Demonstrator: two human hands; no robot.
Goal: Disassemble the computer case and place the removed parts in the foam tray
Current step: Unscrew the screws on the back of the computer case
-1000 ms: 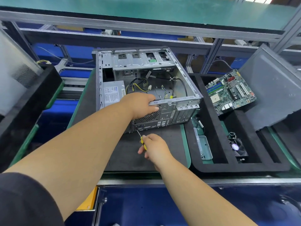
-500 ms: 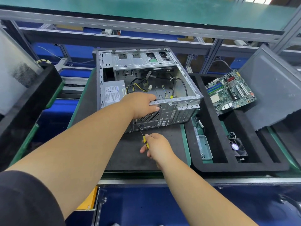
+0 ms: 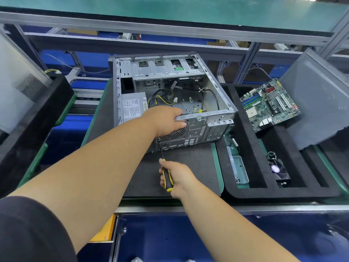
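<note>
An open grey computer case [image 3: 217,127] lies on its side on a dark mat [image 3: 188,167], with its rear panel facing me. Inside are a power supply [image 3: 132,107] at the left and loose cables [image 3: 162,100]. My left hand [image 3: 166,120] grips the top edge of the rear panel, fingers curled over it. My right hand [image 3: 179,178] holds a black and yellow screwdriver [image 3: 167,178]; its tip touches the lower left of the rear panel. The black foam tray [image 3: 253,167] to the right holds a green motherboard [image 3: 270,104], a small fan [image 3: 277,169] and a clear plastic part [image 3: 238,167].
A grey side panel [image 3: 317,103] leans on the tray's right side. Another black foam tray with a pale case [image 3: 18,86] stands at the left. A green shelf on an aluminium frame [image 3: 170,21] runs overhead at the back. Blue bins sit below the bench.
My right hand slid back down the screwdriver, so more of the yellow and black handle shows. The tip stays at the rear panel. My left hand has not moved.
</note>
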